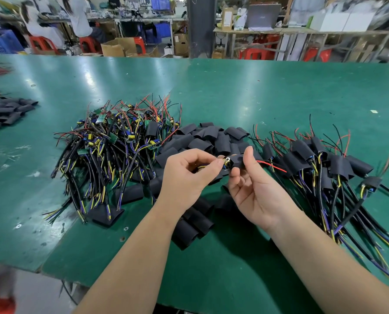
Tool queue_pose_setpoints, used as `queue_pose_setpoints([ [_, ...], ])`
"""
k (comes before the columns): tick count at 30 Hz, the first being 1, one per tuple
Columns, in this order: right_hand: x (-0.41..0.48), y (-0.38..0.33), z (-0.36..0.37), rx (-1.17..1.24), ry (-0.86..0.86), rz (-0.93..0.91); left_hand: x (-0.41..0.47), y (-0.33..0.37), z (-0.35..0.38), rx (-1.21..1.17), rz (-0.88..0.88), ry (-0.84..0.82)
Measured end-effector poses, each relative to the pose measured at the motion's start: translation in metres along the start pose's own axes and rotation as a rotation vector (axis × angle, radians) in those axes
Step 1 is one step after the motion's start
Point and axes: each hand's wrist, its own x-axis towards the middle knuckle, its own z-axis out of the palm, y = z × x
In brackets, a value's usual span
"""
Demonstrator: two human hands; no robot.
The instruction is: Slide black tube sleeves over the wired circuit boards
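Observation:
Above the green table (257, 91), my left hand (186, 175) pinches the end of a wired circuit board (226, 161) between thumb and fingers. My right hand (252, 189) pinches a black tube sleeve (237, 161) that sits partly over that board. A red wire (271, 165) sticks out of the sleeve's right end. A heap of bare wired boards (116, 141) lies to the left. Loose black sleeves (209, 137) are piled in the middle, behind and under my hands. Sleeved boards (320, 159) with their cables lie to the right.
Another pile of black sleeves (5, 112) lies at the far left of the table. Behind the table stand a dark pillar (200, 26), cardboard boxes (118, 47), red stools (254, 53) and shelving. The table's near edge runs diagonally at lower left.

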Motion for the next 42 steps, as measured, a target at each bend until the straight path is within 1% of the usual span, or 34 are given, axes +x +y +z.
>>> queue_pose_setpoints([
  [7, -0.001, 0.002, 0.0, 0.012, -0.011, 0.017, 0.002, -0.003, -0.001, -0.038, -0.046, -0.037],
  [12, -0.003, 0.006, 0.003, 0.017, -0.032, 0.031, 0.003, -0.002, -0.001, -0.13, -0.078, -0.034],
  [14, -0.004, 0.005, 0.003, -0.034, -0.055, -0.01, 0.003, -0.003, -0.002, -0.133, -0.081, -0.033],
  [18, -0.005, 0.004, 0.002, -0.199, -0.159, -0.111, 0.002, -0.005, -0.003, -0.077, -0.036, -0.029],
  [23, -0.005, 0.002, 0.001, -0.219, -0.155, -0.159, 0.001, -0.008, -0.003, -0.08, -0.028, 0.024],
  [32, -0.005, -0.005, -0.004, -0.298, -0.222, -0.26, 0.001, -0.006, -0.003, -0.026, -0.043, 0.018],
  [36, -0.004, -0.009, -0.006, -0.28, -0.271, -0.24, 0.002, -0.003, -0.003, -0.063, -0.057, -0.001],
  [42, -0.002, -0.007, -0.007, -0.324, -0.218, -0.273, 0.0, -0.003, -0.003, -0.038, -0.032, -0.016],
])
